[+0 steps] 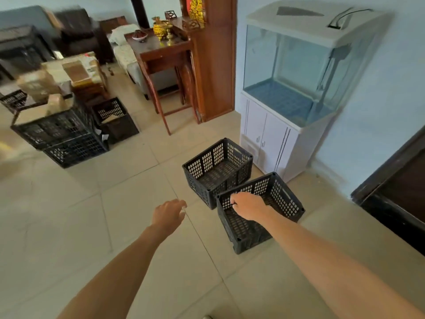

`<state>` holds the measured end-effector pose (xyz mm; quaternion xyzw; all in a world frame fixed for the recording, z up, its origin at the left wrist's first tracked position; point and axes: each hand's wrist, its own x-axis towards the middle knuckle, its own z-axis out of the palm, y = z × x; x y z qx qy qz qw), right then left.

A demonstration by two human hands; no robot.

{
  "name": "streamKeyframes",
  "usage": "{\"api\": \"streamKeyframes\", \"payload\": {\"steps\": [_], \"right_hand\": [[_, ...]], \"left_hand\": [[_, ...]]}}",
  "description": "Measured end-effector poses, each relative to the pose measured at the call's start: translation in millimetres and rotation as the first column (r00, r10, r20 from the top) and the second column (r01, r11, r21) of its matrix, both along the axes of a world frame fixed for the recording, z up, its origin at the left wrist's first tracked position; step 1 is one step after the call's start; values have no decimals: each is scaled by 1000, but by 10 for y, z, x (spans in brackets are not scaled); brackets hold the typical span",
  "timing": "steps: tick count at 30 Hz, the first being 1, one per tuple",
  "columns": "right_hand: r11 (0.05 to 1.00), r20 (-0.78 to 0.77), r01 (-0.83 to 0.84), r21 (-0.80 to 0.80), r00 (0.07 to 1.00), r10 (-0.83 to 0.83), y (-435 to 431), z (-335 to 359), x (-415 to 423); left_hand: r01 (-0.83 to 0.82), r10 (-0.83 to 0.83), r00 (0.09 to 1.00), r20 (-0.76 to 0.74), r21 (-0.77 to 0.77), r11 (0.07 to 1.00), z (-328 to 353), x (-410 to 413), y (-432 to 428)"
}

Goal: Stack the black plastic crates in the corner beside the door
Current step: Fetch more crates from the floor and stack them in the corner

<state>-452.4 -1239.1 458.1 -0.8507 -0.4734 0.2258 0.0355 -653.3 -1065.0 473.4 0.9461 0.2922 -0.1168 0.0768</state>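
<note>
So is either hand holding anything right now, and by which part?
The right hand is closed on the nearer black crate, at the rim of its left wall. The left hand is open and holds nothing.

Two arms in view, both bare from the bottom edge of the frame up to the wrist; no sleeve edge shows anywhere along either forearm. Left hand (169, 215): no glove, no ring, no watch or band at the wrist. Fingers (181, 204) slightly blurred at the tips, nails hard to make out. Right hand (247, 206): likewise ungloved, wrist unadorned, knuckles visible along the top. Forearms slim and smooth, without marks, tattoos or bandages that can be made out. Clothing further up lies outside the frame.
</note>
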Motion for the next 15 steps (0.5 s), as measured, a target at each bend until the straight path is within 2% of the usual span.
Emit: {"api": "streamKeyframes", "payload": {"steps": [7, 15], "right_hand": [[993, 34, -73, -93, 996, 76, 1057, -44, -207], [984, 45, -29, -176, 998, 38, 1662, -343, 552]], "left_hand": [[-19, 19, 1000, 13, -26, 999, -39, -51, 1055], [3, -2, 1000, 8, -56, 998, -259, 521, 1854]]}}
